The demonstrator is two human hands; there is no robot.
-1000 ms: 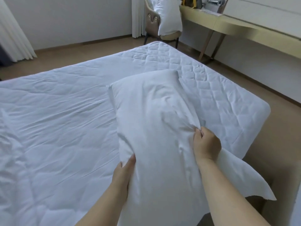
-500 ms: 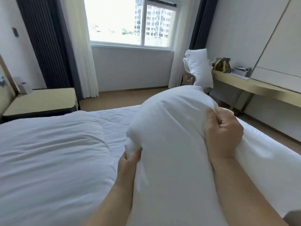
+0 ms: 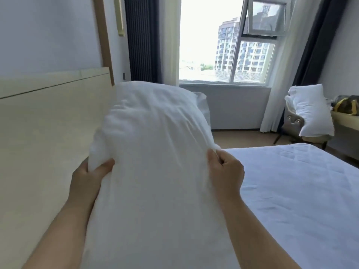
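A large white pillow (image 3: 155,144) in a white case stands upright in the air in front of me, filling the middle of the view. My left hand (image 3: 91,175) grips its left edge, thumb on the front and fingers hidden behind. My right hand (image 3: 226,171) pinches a fold of the case on its right edge, fingers curled. Below and to the right lies the bed (image 3: 295,191) with its white quilted cover.
A pale headboard panel (image 3: 48,133) fills the left. Behind the held pillow another white pillow (image 3: 204,105) peeks out. A chair (image 3: 295,123) carrying a pillow (image 3: 310,109) stands by the window (image 3: 223,45), next to a desk (image 3: 347,119) with a bag.
I have lifted the pillow off the bed and swung it left toward the headboard. My view has turned up and left with it. Both hands keep their hold.
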